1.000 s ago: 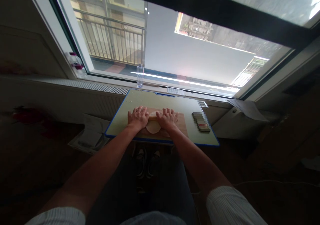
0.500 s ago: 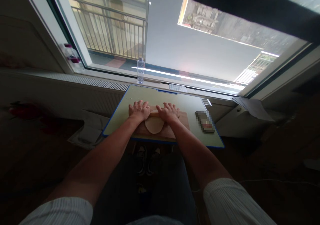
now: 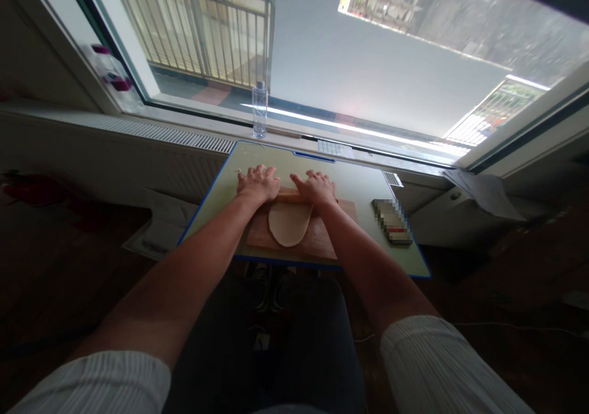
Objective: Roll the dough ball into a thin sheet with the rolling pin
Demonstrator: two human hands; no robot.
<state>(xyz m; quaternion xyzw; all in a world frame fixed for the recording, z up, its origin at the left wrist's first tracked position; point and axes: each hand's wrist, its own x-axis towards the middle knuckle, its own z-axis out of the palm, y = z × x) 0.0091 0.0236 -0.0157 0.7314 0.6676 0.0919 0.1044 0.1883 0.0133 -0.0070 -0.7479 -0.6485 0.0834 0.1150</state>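
Observation:
A round, flat sheet of dough lies on a wooden board, with a wooden rolling pin across its far edge. My left hand rests over the pin's left end, open, its fingers spread and pointing away from me. Over the other end lies my right hand, also open, with fingers stretched forward and the thumb toward the middle. Both palms press on the pin and hide its ends. The dough's near part shows between my forearms.
The board sits on a small green table with a blue rim. A blurred-out phone-like object lies at its right. Behind, a clear bottle stands on the windowsill, with purple-capped bottles at left. Papers lie at right.
Both hands and the rolling pin have moved away from me, toward the dough's far edge. More of the dough's surface shows in front of the pin. The view has tilted slightly down.

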